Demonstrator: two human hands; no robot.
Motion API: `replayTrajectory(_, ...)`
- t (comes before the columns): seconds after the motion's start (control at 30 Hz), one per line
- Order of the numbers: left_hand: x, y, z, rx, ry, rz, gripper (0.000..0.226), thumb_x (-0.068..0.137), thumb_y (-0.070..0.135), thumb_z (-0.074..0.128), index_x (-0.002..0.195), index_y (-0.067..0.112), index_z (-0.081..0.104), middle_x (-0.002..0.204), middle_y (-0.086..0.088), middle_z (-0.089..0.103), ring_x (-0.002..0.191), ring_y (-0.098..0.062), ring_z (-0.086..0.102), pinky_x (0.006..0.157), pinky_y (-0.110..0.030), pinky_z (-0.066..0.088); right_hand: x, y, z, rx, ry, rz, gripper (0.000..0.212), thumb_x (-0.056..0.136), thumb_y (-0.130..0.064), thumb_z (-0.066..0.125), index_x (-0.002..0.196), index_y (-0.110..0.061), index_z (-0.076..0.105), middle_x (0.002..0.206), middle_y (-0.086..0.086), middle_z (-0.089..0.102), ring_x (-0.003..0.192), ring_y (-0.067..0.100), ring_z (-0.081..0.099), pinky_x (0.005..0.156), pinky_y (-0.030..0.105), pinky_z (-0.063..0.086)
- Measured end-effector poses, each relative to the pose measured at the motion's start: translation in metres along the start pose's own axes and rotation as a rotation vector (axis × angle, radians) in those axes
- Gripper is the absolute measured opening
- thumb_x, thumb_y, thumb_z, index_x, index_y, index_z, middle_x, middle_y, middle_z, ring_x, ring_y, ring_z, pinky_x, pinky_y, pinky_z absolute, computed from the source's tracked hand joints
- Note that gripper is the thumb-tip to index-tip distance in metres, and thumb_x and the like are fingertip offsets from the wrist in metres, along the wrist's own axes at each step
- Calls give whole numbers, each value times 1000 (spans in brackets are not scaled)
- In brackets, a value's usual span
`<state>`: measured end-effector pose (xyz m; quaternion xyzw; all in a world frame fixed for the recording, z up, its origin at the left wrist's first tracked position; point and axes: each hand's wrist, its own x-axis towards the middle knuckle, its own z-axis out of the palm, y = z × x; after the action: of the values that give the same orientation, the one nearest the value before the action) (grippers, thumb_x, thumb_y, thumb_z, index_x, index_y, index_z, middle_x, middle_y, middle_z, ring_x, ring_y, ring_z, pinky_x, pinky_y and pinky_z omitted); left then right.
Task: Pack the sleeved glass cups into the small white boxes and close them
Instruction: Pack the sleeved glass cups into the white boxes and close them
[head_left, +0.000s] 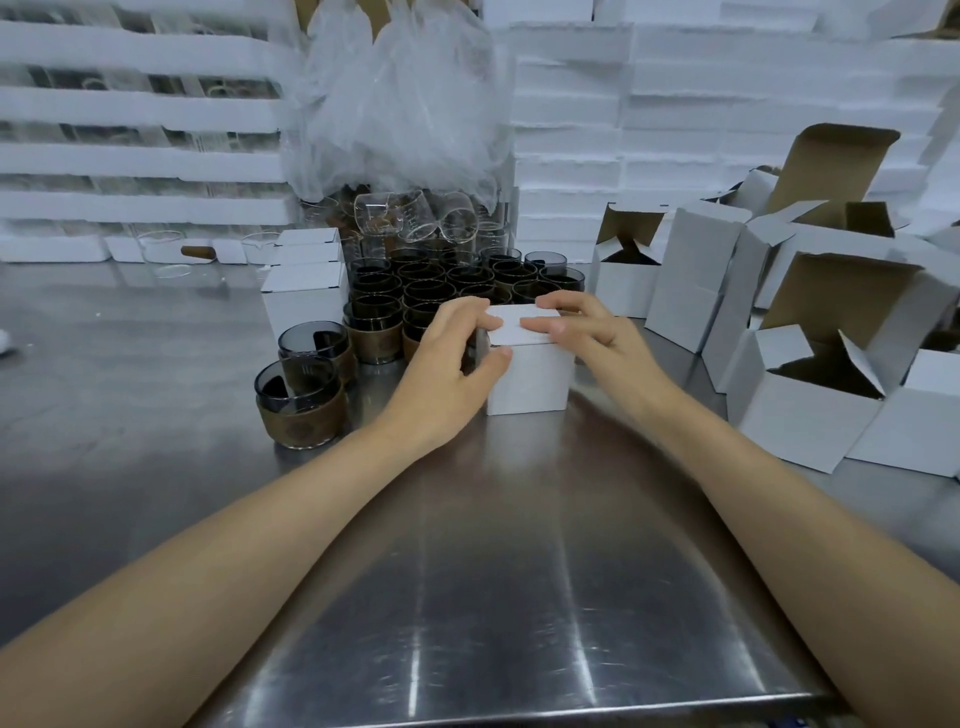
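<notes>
My left hand (457, 364) grips the small white box (530, 382) at its left corner. My right hand (584, 330) curls over its lid, fingers pressing down.

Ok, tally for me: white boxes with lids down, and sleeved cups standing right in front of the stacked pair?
White boxes, lids down: 3 (held box under left hand and right hand, upper box, lower box)
Sleeved cups in front of the stack: 2 (near cup, far cup)
Total: 5
</notes>
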<state>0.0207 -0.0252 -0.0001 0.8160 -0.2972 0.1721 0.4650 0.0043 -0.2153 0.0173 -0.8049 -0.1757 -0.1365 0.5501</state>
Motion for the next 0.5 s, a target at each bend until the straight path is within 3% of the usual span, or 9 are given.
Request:
replayTrajectory(0.13,-1,-3,4,8,-104,-90,56,90,25,63,136,10,35,143,10,24,137,-13,31,111,-28,31,-4,3,2,-203,-111,-65,30,84,-24,73,109,-30,58,142,-15,39,119,-22,35,90,-1,33)
replayTrajectory(0.23,-6,-9,4,101,-194,-55,64,89,27,64,139,18,25,157,-1,5,145,-17,19,116,-33,25,-2,3,4,-300,-105,-146,30,84,-24,72,107,-28,53,139,-10,44,115,-22,37,86,-3,30)
replayTrajectory(0.3,-8,-13,4,161,-251,-18,74,88,31,67,143,23,18,158,1,-4,146,-19,14,116,-34,24,-2,2,2,-316,-83,-195,27,86,-21,71,109,-18,57,133,-8,47,114,-16,42,82,-1,32)
replayTrajectory(0.4,-6,-12,4,66,-187,0,83,85,32,70,147,19,15,156,-4,13,145,-18,20,118,-41,26,-6,0,1,-283,-49,-252,27,86,-15,71,109,-14,58,129,-2,49,115,-2,50,81,3,36)
replayTrajectory(0.5,-1,-4,-3,-34,-54,16,85,81,38,75,146,24,21,147,7,34,137,-9,34,113,-36,35,-8,-5,2,-189,25,-299,29,84,-15,71,110,-9,59,132,1,50,116,-5,51,82,6,40)
